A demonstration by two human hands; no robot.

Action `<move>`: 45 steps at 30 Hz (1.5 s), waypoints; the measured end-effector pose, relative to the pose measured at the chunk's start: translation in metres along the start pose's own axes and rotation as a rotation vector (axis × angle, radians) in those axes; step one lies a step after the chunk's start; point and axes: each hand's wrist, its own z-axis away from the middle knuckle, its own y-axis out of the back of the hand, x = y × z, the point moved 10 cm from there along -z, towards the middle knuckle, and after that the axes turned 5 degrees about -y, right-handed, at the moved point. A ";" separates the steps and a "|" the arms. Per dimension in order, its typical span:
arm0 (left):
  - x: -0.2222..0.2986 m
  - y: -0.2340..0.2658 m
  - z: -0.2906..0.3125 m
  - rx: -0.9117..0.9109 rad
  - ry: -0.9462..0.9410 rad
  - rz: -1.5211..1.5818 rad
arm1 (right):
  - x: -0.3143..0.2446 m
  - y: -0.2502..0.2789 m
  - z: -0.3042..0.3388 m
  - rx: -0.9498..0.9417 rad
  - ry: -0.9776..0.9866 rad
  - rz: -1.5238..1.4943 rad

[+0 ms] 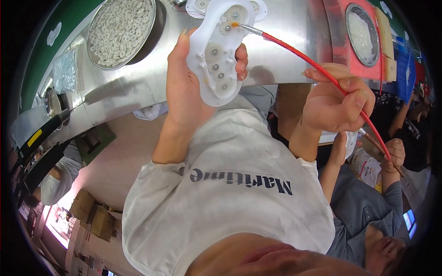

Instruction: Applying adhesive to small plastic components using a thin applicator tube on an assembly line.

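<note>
My left hand is wrapped round an elongated white plastic housing, thumb on one side and fingertips at the other. Several translucent gears with metal pin ends sit inside the open housing. My right hand grips a red-handled brush partway along its handle. The brush's tip, with orange-brown bristles, touches the gears at the upper part of the housing. Behind it, another white housing lies on the metal table, partly hidden.
A round metal bowl full of small white gears stands at left, near a clear plastic bag. On a red mat at right rests a metal dish of whitish paste. A co-worker's hand at right holds another brush.
</note>
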 end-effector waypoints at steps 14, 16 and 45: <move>-0.003 0.018 -0.006 0.141 0.044 -0.086 | 0.002 -0.014 0.006 -0.195 0.127 0.038; -0.003 0.009 -0.010 0.091 0.016 -0.035 | 0.003 -0.009 0.011 -0.159 0.078 0.065; -0.008 0.002 -0.011 0.025 0.006 -0.122 | 0.011 0.010 0.018 0.130 0.071 -0.097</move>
